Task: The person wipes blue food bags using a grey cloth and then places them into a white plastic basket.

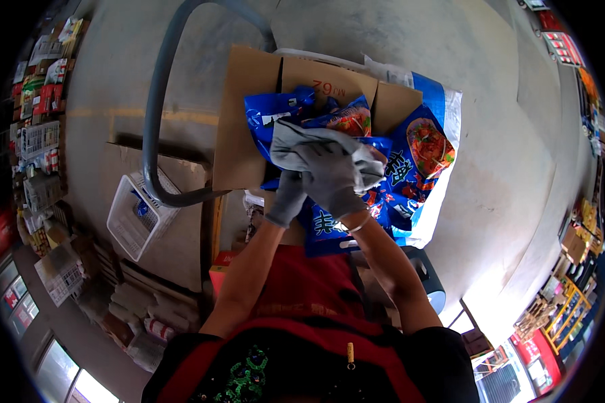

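My left hand [289, 195], in a grey glove, reaches beneath a bunched grey-and-white cloth-like item [302, 141]; its fingers are mostly hidden. My right hand [329, 178], also gloved, lies over the left with its fingers on that item. Both are above an open cardboard box [242, 121] holding several glossy blue food packets, including one [275, 104] at the back left and a larger one [420, 168] with a dish picture on the right. Another blue packet [326, 228] lies below my wrists.
A grey tubular cart handle [160, 101] arches left of the box. A white plastic basket [121, 215] sits on brown board at left. White-and-blue sacking [447, 127] lies under the packets at right. Crowded stacks of crates [44, 141] and goods [571, 245] line both rims of the view.
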Demonstrator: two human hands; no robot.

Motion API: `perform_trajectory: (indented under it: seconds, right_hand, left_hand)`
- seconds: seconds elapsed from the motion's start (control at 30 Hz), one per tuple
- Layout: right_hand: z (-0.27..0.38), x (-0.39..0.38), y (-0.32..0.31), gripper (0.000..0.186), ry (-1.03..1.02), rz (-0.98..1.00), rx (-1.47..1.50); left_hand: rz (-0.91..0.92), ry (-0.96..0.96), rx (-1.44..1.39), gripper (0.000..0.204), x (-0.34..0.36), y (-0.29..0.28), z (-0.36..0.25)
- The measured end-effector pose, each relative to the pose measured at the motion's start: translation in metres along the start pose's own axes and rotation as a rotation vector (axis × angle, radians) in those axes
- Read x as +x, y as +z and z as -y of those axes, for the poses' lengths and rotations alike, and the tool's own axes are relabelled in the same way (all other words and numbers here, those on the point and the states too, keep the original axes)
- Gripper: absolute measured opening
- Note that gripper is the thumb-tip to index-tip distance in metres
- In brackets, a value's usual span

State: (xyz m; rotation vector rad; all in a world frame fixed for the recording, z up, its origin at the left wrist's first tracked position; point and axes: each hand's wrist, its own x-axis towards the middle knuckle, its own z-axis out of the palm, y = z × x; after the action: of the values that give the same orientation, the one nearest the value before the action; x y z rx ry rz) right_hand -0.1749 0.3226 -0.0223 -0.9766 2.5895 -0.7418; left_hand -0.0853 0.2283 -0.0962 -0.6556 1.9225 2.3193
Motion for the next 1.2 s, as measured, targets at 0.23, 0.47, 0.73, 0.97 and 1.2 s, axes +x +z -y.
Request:
perform_trajectory:
  seconds: [0.23, 0.47, 0.73, 0.97, 1.2]
  right_hand:
    - [-0.129, -0.075, -0.011, 0.032, 0.278, -0.238, -0.139]
    - [-0.025, -0.044, 0.017, 0.051, 0.173, -0.343, 0.224]
    - [-0.066, -0.048, -0.001, 0.053, 0.153, -0.109, -0.083]
    - [0.006, -0.046, 0.0, 0.047, 0.117, -0.252, 0.149]
    - [-0.03, -0.061, 0.0, 0.05, 0.188, -0.324, 0.203]
  left_hand:
    - [-0.066, -0.149, -0.359, 0.042, -0.014, 0.024, -0.043]
    - [0.159, -0.253, -0.336, 0.046, 0.007, 0.0, -0.028]
    - [0.167, -0.076, 0.096, 0.039, -0.008, 0.011, -0.046]
    - [0.107, -0.056, 0.088, 0.034, -0.008, -0.005, -0.033]
    - [0.171, 0.183, 0.456, 0.037, -0.002, 0.006, -0.037]
